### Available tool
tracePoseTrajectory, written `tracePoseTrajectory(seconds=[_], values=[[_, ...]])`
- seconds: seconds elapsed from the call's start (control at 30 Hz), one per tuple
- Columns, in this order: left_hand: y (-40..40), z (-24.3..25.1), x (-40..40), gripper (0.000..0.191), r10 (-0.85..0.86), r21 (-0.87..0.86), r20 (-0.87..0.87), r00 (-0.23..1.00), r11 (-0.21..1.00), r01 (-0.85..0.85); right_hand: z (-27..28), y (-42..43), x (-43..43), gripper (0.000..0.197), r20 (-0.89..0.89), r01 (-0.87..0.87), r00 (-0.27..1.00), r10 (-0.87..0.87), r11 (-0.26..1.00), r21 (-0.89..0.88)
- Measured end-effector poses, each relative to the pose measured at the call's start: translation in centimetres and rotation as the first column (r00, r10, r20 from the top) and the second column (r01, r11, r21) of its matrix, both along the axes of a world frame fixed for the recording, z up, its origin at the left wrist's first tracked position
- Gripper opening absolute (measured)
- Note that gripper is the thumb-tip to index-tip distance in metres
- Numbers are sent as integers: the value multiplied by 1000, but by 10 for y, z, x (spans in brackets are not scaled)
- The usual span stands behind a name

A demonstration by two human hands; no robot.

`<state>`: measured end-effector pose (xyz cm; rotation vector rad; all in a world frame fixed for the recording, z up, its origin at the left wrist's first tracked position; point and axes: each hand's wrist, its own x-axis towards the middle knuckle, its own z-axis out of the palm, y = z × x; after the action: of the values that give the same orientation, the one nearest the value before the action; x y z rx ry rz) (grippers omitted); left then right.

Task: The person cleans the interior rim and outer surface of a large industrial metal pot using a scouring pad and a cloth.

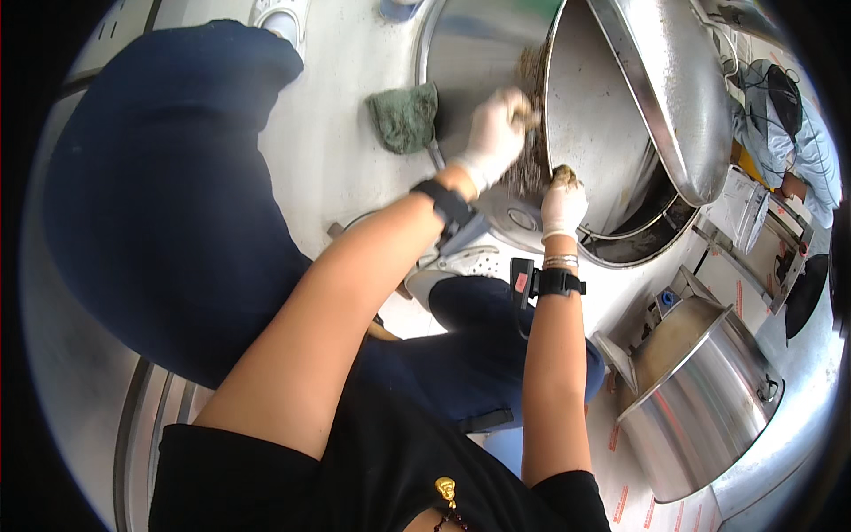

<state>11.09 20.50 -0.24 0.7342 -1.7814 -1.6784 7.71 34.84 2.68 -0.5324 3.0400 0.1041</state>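
My left hand point(498, 136), in a white glove, is curled at a brown, crusty layer point(528, 156) along the steel. Its fingertips are brownish and blurred, so whether they pinch something small is unclear. My right hand point(564, 206), also gloved and stained at the fingertips, grips the lower edge of the thin rim point(548, 100) of a large, round stainless-steel vessel point(588, 126). A curved steel lid or panel point(665, 80) stands tilted across its far side. Left of the rim lies a broad, shiny steel surface point(479, 60), partly behind my left hand.
A green cloth point(403, 118) hangs at the steel surface's left edge. To the lower right, a big steel pot point(698, 399) lies tilted. A metal frame point(758, 246) and a person in light blue point(814, 146) are at the right. White clogs point(475, 261) rest near my knees.
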Motion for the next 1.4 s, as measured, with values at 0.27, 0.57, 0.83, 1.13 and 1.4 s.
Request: tracePoseTrajectory(seconds=[0.27,0.57,0.83,1.13,1.4], values=[[-14,-2,-3,14,-54,253,-80,995,965,73,-14,6,-3,31,37,-78,996,75,992,96],[-38,16,-19,17,-143,149,-9,990,978,143,-12,15,-7,21,-26,-185,981,194,964,191],[-34,4,-24,18,-109,294,-102,989,946,135,-13,9,-6,30,-32,-163,985,171,973,162],[-10,2,-9,20,-66,289,-213,975,949,127,-11,7,-2,29,-29,-100,994,105,982,158],[-19,1,-28,17,-23,72,-89,996,997,30,-5,2,-5,29,-1,-103,994,105,980,170]])
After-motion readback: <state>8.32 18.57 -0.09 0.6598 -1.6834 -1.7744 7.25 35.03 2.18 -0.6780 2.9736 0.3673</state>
